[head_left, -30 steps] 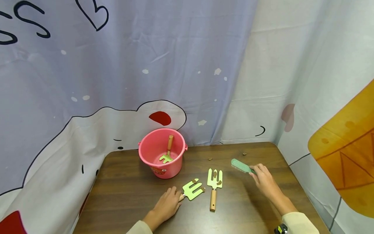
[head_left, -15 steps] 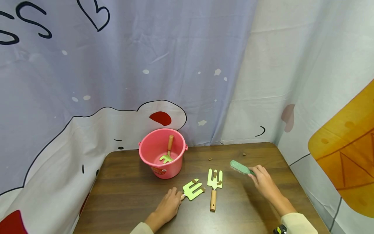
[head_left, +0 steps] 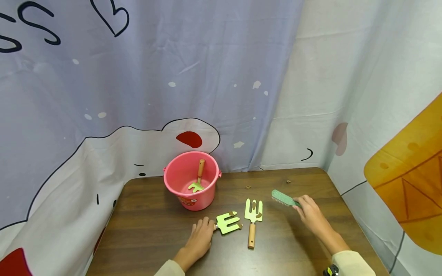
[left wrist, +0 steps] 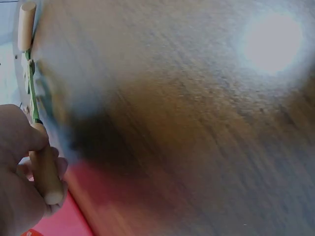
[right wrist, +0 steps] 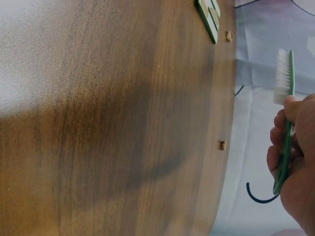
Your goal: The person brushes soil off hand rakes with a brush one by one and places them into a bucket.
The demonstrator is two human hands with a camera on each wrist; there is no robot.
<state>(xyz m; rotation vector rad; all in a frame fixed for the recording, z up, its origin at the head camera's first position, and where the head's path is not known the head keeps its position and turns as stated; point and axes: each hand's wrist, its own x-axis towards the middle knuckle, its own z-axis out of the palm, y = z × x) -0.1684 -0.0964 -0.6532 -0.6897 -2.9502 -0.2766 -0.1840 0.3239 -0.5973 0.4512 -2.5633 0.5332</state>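
Note:
My left hand [head_left: 200, 237] grips the wooden handle [left wrist: 45, 169] of a small hand fork, whose light green tines [head_left: 228, 223] point right and carry brown patches. My right hand [head_left: 312, 216] holds a green brush [head_left: 283, 197] by its handle, above the table. White bristles [right wrist: 283, 78] show in the right wrist view. Between the hands a second hand fork [head_left: 252, 234] lies with its tines away from me, brown patches on them too. Most of the held fork's handle is hidden by my fingers in the head view.
A pink bucket [head_left: 207, 201] stands at the back left of the wooden table [head_left: 145, 230], with a smaller green tool [head_left: 197, 186] leaning inside. Two small brown bits [head_left: 288, 181] lie near the back edge. Printed curtains [head_left: 172, 57] hang behind and at the sides.
My left hand has shifted slightly away from me, and its fork has turned a little so the tines point more to the right. The brush has moved slightly left.

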